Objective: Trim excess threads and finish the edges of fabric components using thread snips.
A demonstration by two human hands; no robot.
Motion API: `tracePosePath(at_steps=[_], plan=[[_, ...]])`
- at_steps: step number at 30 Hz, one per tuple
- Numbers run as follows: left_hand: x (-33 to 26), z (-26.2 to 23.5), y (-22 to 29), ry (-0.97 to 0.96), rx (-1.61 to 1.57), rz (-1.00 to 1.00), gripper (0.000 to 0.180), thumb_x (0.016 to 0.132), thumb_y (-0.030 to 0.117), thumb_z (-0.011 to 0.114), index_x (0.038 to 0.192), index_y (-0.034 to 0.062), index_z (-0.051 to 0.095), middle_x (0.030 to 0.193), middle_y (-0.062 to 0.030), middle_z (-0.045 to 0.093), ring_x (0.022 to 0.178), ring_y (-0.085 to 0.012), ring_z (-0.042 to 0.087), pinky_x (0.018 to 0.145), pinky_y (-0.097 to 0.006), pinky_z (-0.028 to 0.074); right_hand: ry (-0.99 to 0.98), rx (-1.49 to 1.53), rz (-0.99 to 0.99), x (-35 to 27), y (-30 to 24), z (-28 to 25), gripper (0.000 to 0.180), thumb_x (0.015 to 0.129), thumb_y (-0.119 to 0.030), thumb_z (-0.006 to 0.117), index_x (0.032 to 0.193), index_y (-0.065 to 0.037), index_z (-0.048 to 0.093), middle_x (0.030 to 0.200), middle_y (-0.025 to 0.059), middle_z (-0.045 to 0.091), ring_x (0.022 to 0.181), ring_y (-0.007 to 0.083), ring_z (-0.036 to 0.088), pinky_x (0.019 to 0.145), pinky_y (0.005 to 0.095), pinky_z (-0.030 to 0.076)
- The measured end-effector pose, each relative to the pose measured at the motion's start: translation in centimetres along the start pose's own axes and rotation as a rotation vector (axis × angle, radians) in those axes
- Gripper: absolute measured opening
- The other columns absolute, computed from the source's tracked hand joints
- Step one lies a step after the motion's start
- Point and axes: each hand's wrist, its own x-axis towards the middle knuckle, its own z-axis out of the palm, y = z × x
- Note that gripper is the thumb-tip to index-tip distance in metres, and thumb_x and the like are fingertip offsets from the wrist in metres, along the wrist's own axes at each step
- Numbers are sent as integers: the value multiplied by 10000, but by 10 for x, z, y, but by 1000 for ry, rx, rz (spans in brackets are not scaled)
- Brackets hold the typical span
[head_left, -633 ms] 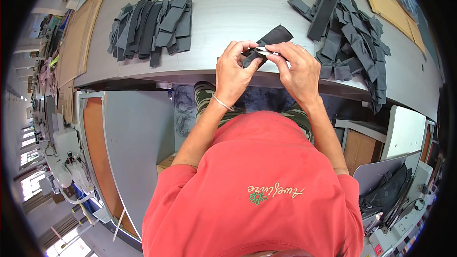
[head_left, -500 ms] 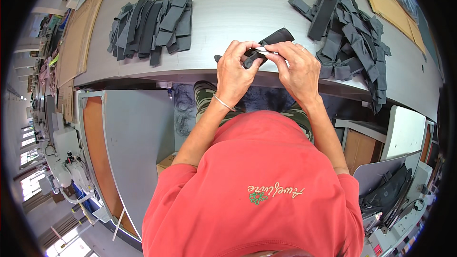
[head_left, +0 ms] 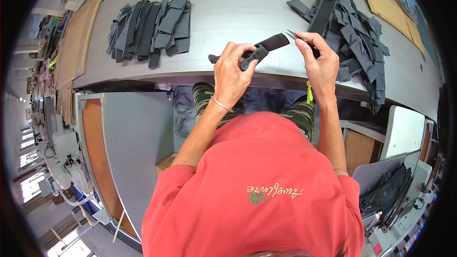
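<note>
My left hand [head_left: 232, 75] is closed on a folded dark grey fabric strip [head_left: 274, 43], pinching it between thumb and fingers. One flat end of the strip sticks out to the right, and a short end shows left of the hand. My right hand [head_left: 323, 69] is wrapped round a pair of thread snips [head_left: 291, 34]. Their pointed blades are just off the strip's right end, apart from it. A yellow ribbon [head_left: 309, 92] hangs below the right hand. Both hands are above the table's near edge.
On the pale table [head_left: 233, 4], a row of dark grey fabric strips [head_left: 152, 31] lies at left and a looser heap of strips [head_left: 354, 38] at right. Cardboard [head_left: 388, 2] lies at the far right. A grey cabinet panel [head_left: 138, 128] stands below the table at left.
My right hand has moved right, away from the left hand and strip, and the snips' blades now show. The strip's right end has dipped slightly. The left hand keeps its hold.
</note>
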Motion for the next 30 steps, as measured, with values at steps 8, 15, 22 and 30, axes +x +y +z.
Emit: tracePosePath(at_steps=[8,15,22,30], plan=[[-1,4,-1,13,1,49,294,695,-8,713,959,92,632,807,-52,505,633,-187,524,582,-329,444,-176,-65,149,5,1,-6,197,850,-282,646,954,-130,716,626,50,601,561,166,526,566,306,415],[2,3,-3,56,-95,119,288,711,-42,702,971,62,632,863,-57,543,728,-164,567,654,-289,483,-166,33,163,5,5,-11,172,842,-225,673,974,-120,708,697,28,639,630,109,555,622,255,441],[4,20,-53,164,-982,-320,334,808,-123,574,1125,-19,562,1085,-109,618,936,-141,611,827,-258,494,-251,251,-105,-14,-7,4,318,768,-81,733,1074,-75,650,973,38,662,770,111,578,722,247,481],[-20,25,-64,3,-1136,-598,144,855,-30,607,976,24,552,896,-55,630,792,-98,611,690,-220,505,-473,-45,-228,-51,15,43,479,639,100,631,1047,-149,668,796,45,588,665,185,601,576,311,475]])
